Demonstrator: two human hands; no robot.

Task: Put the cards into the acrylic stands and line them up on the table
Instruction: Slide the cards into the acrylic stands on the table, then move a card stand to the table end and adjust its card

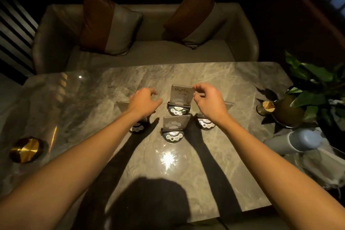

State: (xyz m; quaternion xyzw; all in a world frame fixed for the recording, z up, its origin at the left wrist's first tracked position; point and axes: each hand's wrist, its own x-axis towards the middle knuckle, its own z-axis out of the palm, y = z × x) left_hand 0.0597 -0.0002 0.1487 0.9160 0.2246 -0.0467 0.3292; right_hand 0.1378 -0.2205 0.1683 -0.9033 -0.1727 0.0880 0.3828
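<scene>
A: Where are the acrylic stands?
B: Four cluster mid-counter (224,80). The far stand (181,95) is upright with a card inside.
A: And the hands?
B: The right hand (209,99) pinches that stand's top right corner. The left hand (144,100) hovers loosely curled, holding nothing, over the left stand (123,106).
A: Anything else?
B: A gold disc (26,149) by the left edge.

Grey-veined marble table (214,164), clear stands (182,95) on black bases, brown-and-grey cushions (104,24), a gold disc (26,150).
</scene>
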